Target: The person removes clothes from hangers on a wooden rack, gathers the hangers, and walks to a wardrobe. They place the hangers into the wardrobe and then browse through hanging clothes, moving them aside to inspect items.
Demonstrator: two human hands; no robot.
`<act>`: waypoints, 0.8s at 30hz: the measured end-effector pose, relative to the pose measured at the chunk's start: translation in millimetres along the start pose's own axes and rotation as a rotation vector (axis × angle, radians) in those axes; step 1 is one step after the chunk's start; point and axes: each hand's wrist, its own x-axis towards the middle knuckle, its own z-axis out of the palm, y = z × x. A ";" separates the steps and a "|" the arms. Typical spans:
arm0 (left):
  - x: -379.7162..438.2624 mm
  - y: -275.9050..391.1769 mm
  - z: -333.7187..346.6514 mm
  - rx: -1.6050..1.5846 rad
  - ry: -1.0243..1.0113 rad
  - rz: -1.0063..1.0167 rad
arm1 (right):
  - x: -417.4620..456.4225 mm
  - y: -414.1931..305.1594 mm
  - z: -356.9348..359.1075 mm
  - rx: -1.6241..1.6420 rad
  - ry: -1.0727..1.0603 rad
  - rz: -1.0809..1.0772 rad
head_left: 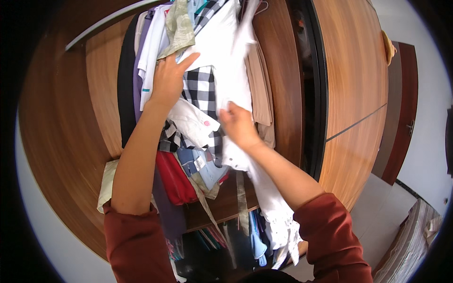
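Note:
My left hand [169,79] reaches in among the hanging clothes, its thumb spread over a white garment. Its fingertips are hidden behind a pale green patterned garment [178,30]. Lower and to the right, my right hand [239,123] pinches the edge of a long white garment [231,78], which is partly blurred. This garment trails down beside my right forearm to a spotted hem [283,230]. Between my hands hang a black-and-white checked shirt [200,86] and a white sleeve or cuff with a pink button [194,122].
Beige trousers [260,81] hang by the wooden wardrobe's right inner wall [286,70]. White, purple and black clothes hang at left. Red cloth [175,177] and blue cloth [205,162] lie below, above a shelf edge [219,219]. A wooden sliding door [354,70] stands at right.

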 end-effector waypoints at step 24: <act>1.8 26.4 2.7 0.312 -0.277 -0.206 | -49.1 -13.9 -46.4 0.546 -0.402 0.252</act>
